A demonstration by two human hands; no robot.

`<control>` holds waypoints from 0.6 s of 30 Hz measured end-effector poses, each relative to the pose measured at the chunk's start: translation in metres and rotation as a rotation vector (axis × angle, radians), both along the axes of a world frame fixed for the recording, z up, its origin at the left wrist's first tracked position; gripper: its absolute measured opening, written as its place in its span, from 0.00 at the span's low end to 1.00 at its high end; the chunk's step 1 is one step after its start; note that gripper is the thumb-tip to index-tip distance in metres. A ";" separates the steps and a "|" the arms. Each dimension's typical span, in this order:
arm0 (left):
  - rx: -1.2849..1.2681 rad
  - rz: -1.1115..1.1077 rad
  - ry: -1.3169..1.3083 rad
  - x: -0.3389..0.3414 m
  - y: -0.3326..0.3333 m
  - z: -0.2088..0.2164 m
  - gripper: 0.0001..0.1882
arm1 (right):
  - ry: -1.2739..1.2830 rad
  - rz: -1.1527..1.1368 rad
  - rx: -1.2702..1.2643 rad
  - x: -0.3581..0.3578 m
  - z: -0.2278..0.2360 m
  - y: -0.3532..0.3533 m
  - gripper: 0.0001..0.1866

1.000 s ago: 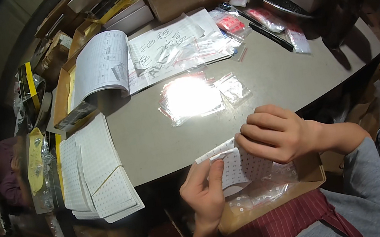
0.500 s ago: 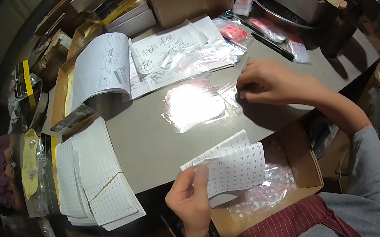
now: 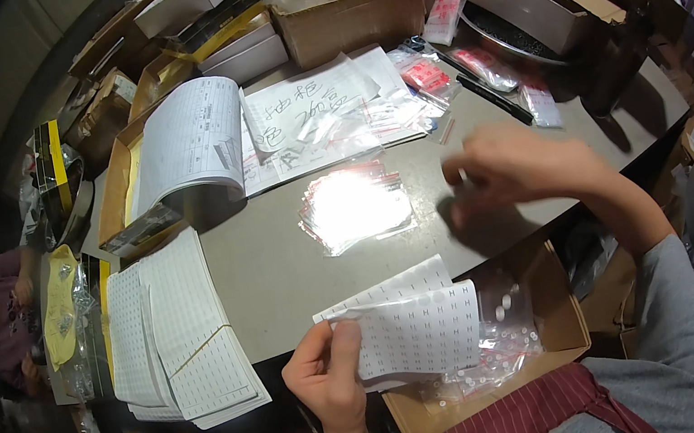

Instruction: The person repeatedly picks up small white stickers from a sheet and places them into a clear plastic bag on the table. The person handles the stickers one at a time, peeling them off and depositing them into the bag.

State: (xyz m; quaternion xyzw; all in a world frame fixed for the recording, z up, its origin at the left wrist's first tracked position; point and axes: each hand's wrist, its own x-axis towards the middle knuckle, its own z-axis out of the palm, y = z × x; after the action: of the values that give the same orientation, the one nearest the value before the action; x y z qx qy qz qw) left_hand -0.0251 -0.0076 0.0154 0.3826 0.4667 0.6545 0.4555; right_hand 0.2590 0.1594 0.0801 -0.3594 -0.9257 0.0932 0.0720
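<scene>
My left hand (image 3: 332, 375) pinches a folded white sheet of small round stickers (image 3: 426, 332) between thumb and fingers, over the table's near edge. My right hand (image 3: 526, 163) hovers above the table's right part, its fingers blurred, thumb and forefinger apart with nothing visible between them. To its left lies a fanned pile of small clear zip bags (image 3: 355, 210), washed out by glare. Below the table edge, a cardboard box (image 3: 564, 308) holds clear bags with white round stickers (image 3: 489, 353). One clear bag (image 3: 503, 300) shows above the others at the box's far side, beside the sheet.
Stacks of sticker sheets (image 3: 192, 334), one banded, lie at the left. A curled notebook (image 3: 188, 142) and handwritten paper (image 3: 301, 105) lie farther back. Black pens (image 3: 497, 99) and red-marked bags (image 3: 424, 75) are at the right. Boxes (image 3: 351, 23) line the back. Another person (image 3: 9, 310) is far left.
The small clear bag beside my right hand is gone from the table. A clear bag now shows higher above the box. My left hand and its sheet have shifted slightly left and nearer.
</scene>
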 end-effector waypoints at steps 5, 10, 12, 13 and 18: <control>0.055 -0.027 -0.095 0.018 0.013 0.000 0.06 | -0.082 -0.343 0.320 0.005 -0.034 0.053 0.18; 0.034 -0.086 -0.063 0.012 0.012 -0.005 0.07 | -0.092 -0.248 0.384 0.008 -0.040 0.048 0.15; 0.020 -0.103 -0.040 0.008 0.009 -0.007 0.07 | 0.047 -0.275 0.162 0.010 -0.018 0.032 0.14; 0.013 -0.104 0.013 0.009 0.008 -0.005 0.07 | 0.113 -0.291 0.048 0.012 -0.005 0.024 0.14; 0.129 -0.247 0.298 0.022 0.017 -0.004 0.07 | -0.084 -0.071 -0.829 0.018 0.025 0.024 0.21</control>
State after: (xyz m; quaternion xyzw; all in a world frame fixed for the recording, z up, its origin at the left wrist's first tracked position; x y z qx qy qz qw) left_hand -0.0033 0.0097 0.0109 0.5580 0.4356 0.5584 0.4325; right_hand 0.2775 0.1834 0.1052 -0.3934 -0.7989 0.4406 -0.1131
